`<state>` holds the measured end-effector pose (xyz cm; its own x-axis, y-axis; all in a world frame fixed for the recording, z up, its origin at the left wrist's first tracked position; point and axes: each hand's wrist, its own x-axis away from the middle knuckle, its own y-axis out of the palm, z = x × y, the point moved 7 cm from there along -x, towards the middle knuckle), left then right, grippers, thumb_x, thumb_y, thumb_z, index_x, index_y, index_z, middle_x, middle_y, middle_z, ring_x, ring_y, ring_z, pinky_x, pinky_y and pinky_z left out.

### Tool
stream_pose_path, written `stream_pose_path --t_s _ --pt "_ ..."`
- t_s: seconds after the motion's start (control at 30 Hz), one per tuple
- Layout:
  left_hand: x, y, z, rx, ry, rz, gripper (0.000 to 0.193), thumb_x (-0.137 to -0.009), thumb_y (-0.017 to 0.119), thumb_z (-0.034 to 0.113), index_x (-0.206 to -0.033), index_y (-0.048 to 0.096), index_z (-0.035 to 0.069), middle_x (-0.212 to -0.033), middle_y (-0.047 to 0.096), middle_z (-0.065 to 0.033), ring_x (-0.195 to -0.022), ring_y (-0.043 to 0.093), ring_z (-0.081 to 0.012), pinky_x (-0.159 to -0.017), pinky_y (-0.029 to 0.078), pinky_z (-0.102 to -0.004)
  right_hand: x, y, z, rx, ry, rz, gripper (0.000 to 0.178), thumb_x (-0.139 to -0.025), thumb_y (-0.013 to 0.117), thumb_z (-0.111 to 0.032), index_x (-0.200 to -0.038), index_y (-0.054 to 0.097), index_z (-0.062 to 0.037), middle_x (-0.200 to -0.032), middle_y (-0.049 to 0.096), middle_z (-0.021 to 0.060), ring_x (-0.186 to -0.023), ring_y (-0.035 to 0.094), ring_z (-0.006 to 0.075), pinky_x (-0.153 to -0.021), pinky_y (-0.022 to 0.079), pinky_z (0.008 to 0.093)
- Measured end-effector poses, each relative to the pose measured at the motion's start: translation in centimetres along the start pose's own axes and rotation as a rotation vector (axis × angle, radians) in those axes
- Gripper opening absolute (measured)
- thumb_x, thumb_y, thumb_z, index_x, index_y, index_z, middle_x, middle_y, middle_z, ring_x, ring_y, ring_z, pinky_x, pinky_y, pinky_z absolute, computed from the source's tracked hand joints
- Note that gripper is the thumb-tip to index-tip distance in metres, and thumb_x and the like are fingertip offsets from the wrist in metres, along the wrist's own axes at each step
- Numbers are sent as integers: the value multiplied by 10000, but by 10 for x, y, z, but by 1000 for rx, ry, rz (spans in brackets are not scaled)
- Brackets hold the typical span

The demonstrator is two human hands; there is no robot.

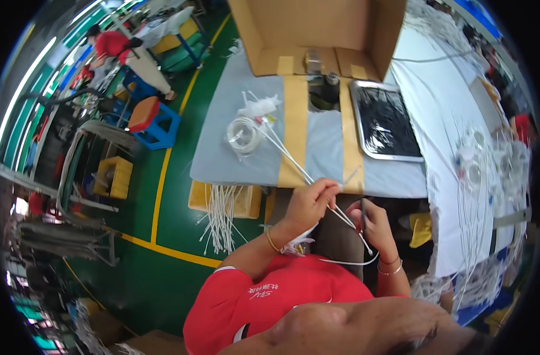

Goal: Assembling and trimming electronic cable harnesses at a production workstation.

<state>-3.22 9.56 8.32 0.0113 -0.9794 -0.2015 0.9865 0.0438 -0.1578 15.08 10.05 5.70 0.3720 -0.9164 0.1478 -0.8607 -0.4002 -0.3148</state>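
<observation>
My left hand [310,206] is closed around a few thin white cables [289,155]. They run from a coiled white bundle [244,135] on the grey-blue tabletop, pass under my fingers and slant down past my lap. A small pale tip sticks out beyond my left fingertips. My right hand [375,223] is closed on a thin dark stick-like tool [363,212] pointing up; its exact kind is too small to tell. The cable ends lie beside my right fingers, and one white cable curves below that hand. I cannot tell whether the right fingers also touch it.
A cardboard box [320,26] stands open at the table's back. Before it sits a dark rounded device [325,89]. A metal tray [419,158] holds thin black pieces. A yellow bin [200,198] with white cables stands lower left. More cables [474,171] lie right; a person [109,46] works far left.
</observation>
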Motion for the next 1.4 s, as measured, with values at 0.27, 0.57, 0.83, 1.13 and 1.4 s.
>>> stream_pose_path --t_s 0.27,0.57,0.83,1.13,1.4 --pt "6 13 14 -93 119 -124 167 -973 600 189 -1000 657 34 -632 633 -64 -582 651 -163 -557 483 -289 -8 -4 -20 -383 -124 174 167 -915 668 -161 -927 617 -3 -748 614 27 -630 593 110 -587 447 230" --pt "14 8 21 -120 215 -37 155 -986 572 192 -979 613 43 -629 617 -82 -566 641 -232 -541 474 -338 -15 8 -19 -574 -151 148 175 -881 685 -148 -918 578 -14 -764 616 47 -615 600 127 -587 445 228" --pt "15 26 -8 580 -272 -669 194 -1003 562 235 -957 617 55 -636 595 -14 -481 532 -93 -462 385 -231 -23 19 -18 -726 -246 -138 225 -866 695 -184 -935 585 0 -718 634 74 -600 609 148 -561 483 262" --pt "9 25 -15 363 -239 -408 198 -1000 580 245 -967 655 64 -666 606 1 -498 509 -60 -464 370 -214 -21 -2 -34 -346 -215 89 252 -956 596 -171 -1097 587 38 -889 649 74 -793 631 136 -743 480 250" --pt "9 19 23 -351 430 53 132 -931 654 154 -983 653 32 -778 677 -89 -678 680 -205 -613 518 -307 -5 -3 -17 -466 -131 264 210 -922 664 -113 -1078 640 26 -867 680 55 -798 631 108 -734 460 222"
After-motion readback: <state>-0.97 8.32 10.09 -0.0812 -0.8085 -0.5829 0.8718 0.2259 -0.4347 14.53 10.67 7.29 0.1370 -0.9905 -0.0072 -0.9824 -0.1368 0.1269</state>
